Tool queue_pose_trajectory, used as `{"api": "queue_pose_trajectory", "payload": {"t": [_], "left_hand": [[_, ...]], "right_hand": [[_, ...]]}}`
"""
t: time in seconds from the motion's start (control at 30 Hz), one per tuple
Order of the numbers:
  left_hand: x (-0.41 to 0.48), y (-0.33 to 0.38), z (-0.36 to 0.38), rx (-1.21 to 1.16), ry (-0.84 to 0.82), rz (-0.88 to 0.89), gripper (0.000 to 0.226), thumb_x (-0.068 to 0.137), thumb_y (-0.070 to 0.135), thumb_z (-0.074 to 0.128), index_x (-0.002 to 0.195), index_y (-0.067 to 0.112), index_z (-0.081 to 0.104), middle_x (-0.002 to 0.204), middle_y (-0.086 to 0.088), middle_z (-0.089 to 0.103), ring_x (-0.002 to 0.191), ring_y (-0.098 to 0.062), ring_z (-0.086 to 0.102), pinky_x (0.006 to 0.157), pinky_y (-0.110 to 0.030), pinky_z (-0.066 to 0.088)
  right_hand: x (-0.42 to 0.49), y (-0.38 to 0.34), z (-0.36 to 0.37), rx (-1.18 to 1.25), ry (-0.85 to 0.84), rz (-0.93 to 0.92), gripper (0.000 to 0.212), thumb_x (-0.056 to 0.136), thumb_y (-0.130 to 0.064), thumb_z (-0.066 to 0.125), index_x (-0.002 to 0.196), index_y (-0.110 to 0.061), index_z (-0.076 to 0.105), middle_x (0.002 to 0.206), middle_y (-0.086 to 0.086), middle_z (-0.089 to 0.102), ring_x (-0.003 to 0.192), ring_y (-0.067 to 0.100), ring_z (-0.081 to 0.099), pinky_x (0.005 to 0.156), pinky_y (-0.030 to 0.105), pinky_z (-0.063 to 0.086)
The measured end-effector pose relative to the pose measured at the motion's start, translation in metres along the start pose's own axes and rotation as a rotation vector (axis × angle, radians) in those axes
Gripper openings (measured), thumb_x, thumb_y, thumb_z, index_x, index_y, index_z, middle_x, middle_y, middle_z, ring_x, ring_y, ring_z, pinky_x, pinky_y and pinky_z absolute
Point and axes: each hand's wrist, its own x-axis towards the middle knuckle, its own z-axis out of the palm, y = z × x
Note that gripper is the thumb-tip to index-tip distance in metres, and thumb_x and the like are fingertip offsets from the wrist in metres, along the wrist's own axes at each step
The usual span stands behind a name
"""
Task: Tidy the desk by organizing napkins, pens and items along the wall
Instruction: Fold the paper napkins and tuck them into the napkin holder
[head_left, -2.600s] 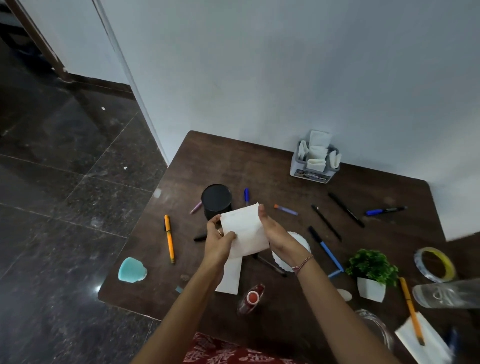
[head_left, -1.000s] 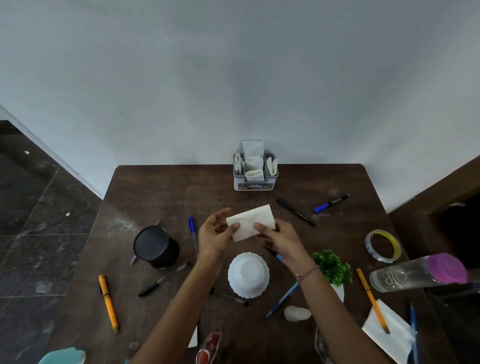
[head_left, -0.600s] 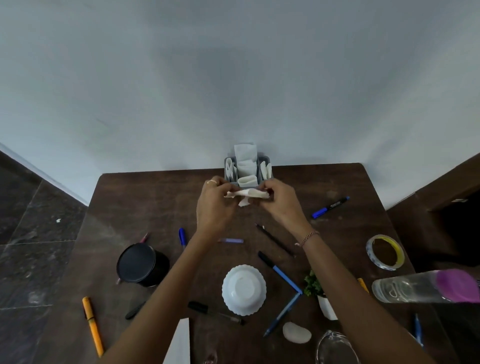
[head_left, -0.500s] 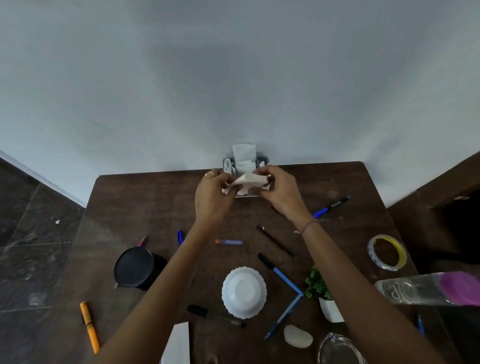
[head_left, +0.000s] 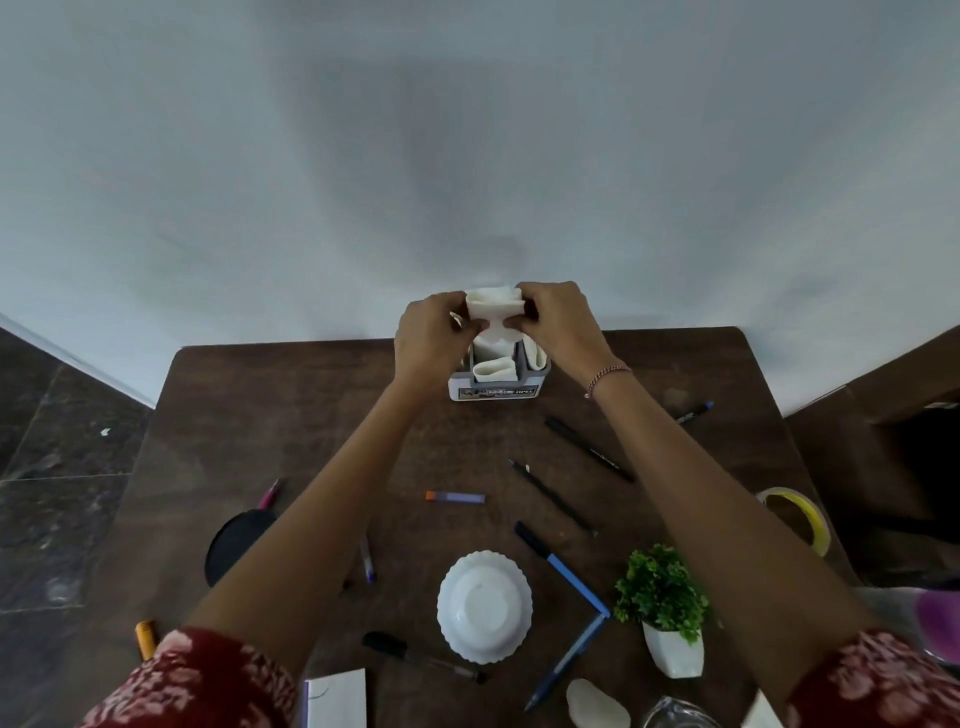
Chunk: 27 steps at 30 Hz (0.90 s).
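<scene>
The left hand (head_left: 430, 335) and right hand (head_left: 562, 323) grip the napkin (head_left: 493, 303) with curled fingers above the holder (head_left: 493, 391); best keep the fold tight, lowering it straight into a gap.

A folded white paper napkin (head_left: 492, 304), pinched between left hand (head_left: 428, 338) and right hand (head_left: 558, 322), hovered over a grey napkin-filled plastic holder (head_left: 496, 388) at the worktop's (head_left: 291, 415) far edge.

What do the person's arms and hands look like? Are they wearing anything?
Both arms have red sleeves with a pale flower pattern: the left sleeve and the right sleeve. Below them the arms are bare. The right hand has a thin beaded bracelet at its wrist. The left hand shows no glove or bracelet.
</scene>
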Motion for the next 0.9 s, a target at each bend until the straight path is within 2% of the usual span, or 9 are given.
{"api": "queue_pose_trajectory", "payload": {"t": [0.1,0.37,0.53,0.67,0.77,0.83,0.9], "left_hand": [[0.005,-0.008,0.005,0.129,-0.055,0.022,0.015,0.082,0.025,0.068,0.094,0.016,0.069,0.086,-0.001,0.071,0.082,-0.023,0.062,0.068,-0.029,0.044],[0.014,-0.025,0.026,0.325,-0.101,0.099,0.016,0.087,0.023,0.061,0.1,0.017,0.067,0.091,-0.003,0.07,0.088,-0.026,0.061,0.063,-0.028,0.036],[0.02,-0.028,0.035,0.417,-0.065,0.134,0.013,0.089,0.025,0.059,0.097,0.015,0.063,0.092,-0.009,0.066,0.086,-0.027,0.059,0.062,-0.03,0.032],[0.021,-0.026,0.04,0.437,0.01,0.198,0.015,0.089,0.017,0.056,0.1,0.014,0.065,0.093,-0.011,0.065,0.09,-0.026,0.058,0.062,-0.029,0.035],[0.02,-0.027,0.041,0.469,0.036,0.26,0.016,0.088,0.014,0.056,0.101,0.014,0.066,0.093,-0.009,0.067,0.093,-0.024,0.057,0.061,-0.029,0.035],[0.018,-0.027,0.039,0.494,0.046,0.301,0.013,0.083,0.01,0.061,0.094,0.012,0.067,0.084,-0.009,0.068,0.085,-0.025,0.058,0.056,-0.028,0.033],[0.018,-0.027,0.036,0.549,0.057,0.41,0.019,0.064,0.002,0.073,0.078,0.013,0.068,0.064,-0.004,0.064,0.067,-0.024,0.058,0.048,-0.023,0.027]], "right_hand": [[0.006,0.005,0.014,-0.026,-0.056,0.001,0.012,0.081,-0.012,0.068,0.09,-0.004,0.064,0.088,0.014,0.069,0.087,0.029,0.062,0.067,0.024,0.034],[0.013,0.017,0.037,-0.031,-0.132,0.011,0.02,0.083,-0.001,0.061,0.103,-0.005,0.062,0.097,0.016,0.068,0.09,0.031,0.064,0.081,0.038,0.052],[0.016,0.022,0.047,-0.064,-0.083,-0.022,0.013,0.088,-0.007,0.059,0.101,-0.005,0.058,0.095,0.016,0.068,0.086,0.029,0.064,0.073,0.033,0.051],[0.015,0.027,0.052,-0.083,0.006,-0.02,0.01,0.087,-0.007,0.057,0.097,-0.009,0.057,0.087,0.012,0.068,0.076,0.028,0.063,0.066,0.039,0.053],[0.013,0.03,0.054,-0.134,0.054,-0.014,0.013,0.085,-0.008,0.058,0.097,-0.012,0.058,0.084,0.01,0.067,0.074,0.027,0.061,0.06,0.034,0.048],[0.01,0.031,0.054,-0.168,0.082,-0.005,0.015,0.084,-0.008,0.06,0.098,-0.013,0.059,0.082,0.011,0.062,0.073,0.026,0.058,0.057,0.031,0.042],[0.007,0.031,0.055,-0.162,0.122,0.015,0.017,0.081,-0.007,0.062,0.096,-0.015,0.06,0.081,0.011,0.058,0.07,0.024,0.055,0.055,0.028,0.038]]}}
